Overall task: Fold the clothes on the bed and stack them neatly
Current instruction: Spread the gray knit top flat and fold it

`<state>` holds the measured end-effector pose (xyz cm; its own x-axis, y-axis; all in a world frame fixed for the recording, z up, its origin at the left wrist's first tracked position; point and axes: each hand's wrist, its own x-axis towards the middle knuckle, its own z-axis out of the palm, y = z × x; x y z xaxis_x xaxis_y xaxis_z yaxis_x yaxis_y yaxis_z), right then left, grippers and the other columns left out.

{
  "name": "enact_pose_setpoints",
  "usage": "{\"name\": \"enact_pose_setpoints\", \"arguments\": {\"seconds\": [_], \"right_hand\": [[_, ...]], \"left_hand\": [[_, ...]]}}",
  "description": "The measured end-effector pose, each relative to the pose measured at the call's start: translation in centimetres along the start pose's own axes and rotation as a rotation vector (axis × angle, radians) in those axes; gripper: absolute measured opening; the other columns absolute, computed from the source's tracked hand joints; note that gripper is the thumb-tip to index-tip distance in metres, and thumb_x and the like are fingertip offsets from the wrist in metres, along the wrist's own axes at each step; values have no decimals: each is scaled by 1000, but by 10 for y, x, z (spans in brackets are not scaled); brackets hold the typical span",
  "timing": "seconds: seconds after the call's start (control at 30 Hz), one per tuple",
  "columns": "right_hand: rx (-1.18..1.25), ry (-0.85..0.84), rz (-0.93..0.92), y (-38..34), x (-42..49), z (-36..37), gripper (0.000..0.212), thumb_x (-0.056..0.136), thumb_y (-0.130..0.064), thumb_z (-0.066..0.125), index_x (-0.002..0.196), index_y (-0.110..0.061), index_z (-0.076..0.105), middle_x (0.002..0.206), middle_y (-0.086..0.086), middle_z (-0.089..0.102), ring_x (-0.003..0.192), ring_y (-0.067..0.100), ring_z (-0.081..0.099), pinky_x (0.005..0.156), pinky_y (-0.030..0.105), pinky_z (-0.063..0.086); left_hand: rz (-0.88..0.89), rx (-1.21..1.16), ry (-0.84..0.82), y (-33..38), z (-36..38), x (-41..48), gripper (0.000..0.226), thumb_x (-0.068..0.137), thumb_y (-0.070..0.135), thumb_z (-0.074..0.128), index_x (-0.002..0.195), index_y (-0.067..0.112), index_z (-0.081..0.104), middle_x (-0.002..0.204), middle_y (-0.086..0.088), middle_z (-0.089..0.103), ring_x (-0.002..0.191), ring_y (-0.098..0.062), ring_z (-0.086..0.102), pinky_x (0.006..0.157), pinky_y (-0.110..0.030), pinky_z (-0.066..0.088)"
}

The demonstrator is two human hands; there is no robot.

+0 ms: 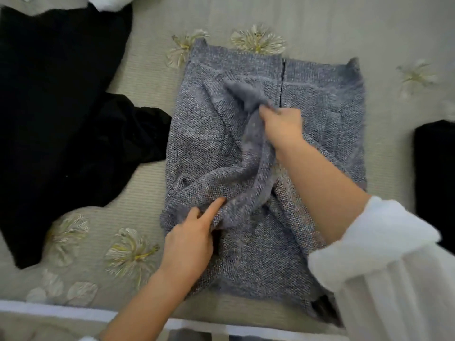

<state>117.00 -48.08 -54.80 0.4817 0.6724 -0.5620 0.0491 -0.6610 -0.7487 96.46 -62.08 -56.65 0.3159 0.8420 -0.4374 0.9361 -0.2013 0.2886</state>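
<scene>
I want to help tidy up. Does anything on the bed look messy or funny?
Yes. The grey knitted sweater lies flat, but one sleeve is bunched and twisted across its middle, held by the right hand. The black garment beside it lies crumpled.

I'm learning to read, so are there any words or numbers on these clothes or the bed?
None: no words, labels, brands or numbers can be read anywhere. The grey knitted sweater, the black clothes and the flowered bedcover show no writing.
</scene>
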Motion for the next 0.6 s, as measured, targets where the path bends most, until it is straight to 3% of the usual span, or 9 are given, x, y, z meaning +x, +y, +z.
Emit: {"name": "enact_pose_setpoints", "arguments": {"seconds": [0.07,0.17,0.23,0.3,0.33,0.4,0.47,0.53,0.6], "right_hand": [[594,-85,75,-15,13,-21,27,93,-30,60,97,-4,64,95,12,71,83,28,70,74,40,57],[948,-161,20,-14,34,-56,39,95,-33,52,122,-6,58,119,17,66,103,33,67,85,50,55],[955,-115,62,9,46,-74,46,86,-28,55,126,-6,56,120,16,65,106,30,65,86,44,56],[828,-40,184,43,55,-86,41,87,-24,56,125,-7,57,113,13,69,99,25,68,84,40,57],[708,-1,253,58,57,-89,40,89,-26,58,125,-9,57,113,10,69,96,23,69,80,37,58],[486,26,341,79,56,-93,40,88,-27,63,125,-12,55,110,5,70,93,17,68,65,27,56],[412,13,329,85,61,-97,37,88,-19,64,123,-12,55,102,3,70,92,17,67,58,24,55],[363,12,256,77,64,-98,31,88,-7,62,117,-14,54,100,5,68,94,22,66,67,32,58],[378,58,122,63,65,-100,26,86,5,56,101,-16,56,99,6,67,100,29,65,83,42,55]], "left_hand": [[-52,15,49,4,-10,-6,82,91,16,46,145,52,-4,106,2,42,69,-27,55,61,-39,43],[8,19,4,16,-21,-14,90,92,23,45,134,56,-28,98,4,29,61,-22,42,56,-33,37],[87,-9,-134,24,-16,-14,84,92,40,45,135,57,-25,102,5,31,72,-23,51,63,-35,42],[93,-109,-211,29,-6,-10,69,88,62,41,144,53,3,109,9,38,95,-21,57,76,-35,46],[82,-175,-179,29,-2,-8,62,86,65,40,143,48,22,109,11,40,102,-17,55,81,-33,47],[88,-288,97,24,5,-1,51,88,56,44,135,37,45,117,8,41,111,-14,46,90,-34,48],[9,-266,294,15,13,12,53,88,47,53,138,38,39,139,-5,31,129,-24,29,105,-43,33],[-89,-240,202,4,19,22,68,86,54,53,143,54,16,155,-5,8,142,-24,4,112,-49,13],[-106,-186,95,-4,27,28,74,84,65,46,140,60,-2,158,-3,-4,144,-19,-12,113,-52,2]]}}
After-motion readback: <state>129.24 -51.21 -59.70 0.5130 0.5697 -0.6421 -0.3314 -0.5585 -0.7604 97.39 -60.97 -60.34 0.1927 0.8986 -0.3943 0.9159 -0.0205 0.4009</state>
